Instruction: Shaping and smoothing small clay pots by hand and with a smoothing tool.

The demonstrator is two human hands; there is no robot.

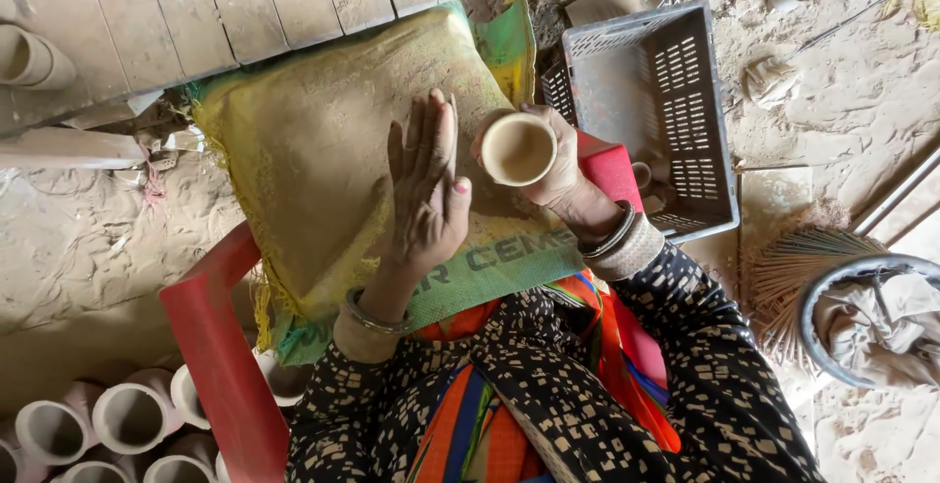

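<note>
My right hand (560,165) grips a small pale clay cup (517,148), its mouth facing up at me. My left hand (427,189) is flat and open just left of the cup, fingers together and pointing away, with nothing in it. Both hands hover over a dusty yellow and green woven sack (323,160) that lies across a red plastic stool (220,356) in front of my lap. Metal bangles sit on both wrists.
A grey slotted plastic crate (685,101) stands to the right with a clay cup inside. Several unfired clay cups (127,414) lie at bottom left. Wooden planks (176,13) run along the top. A straw broom (793,268) and a cloth-filled basin (881,317) are at right.
</note>
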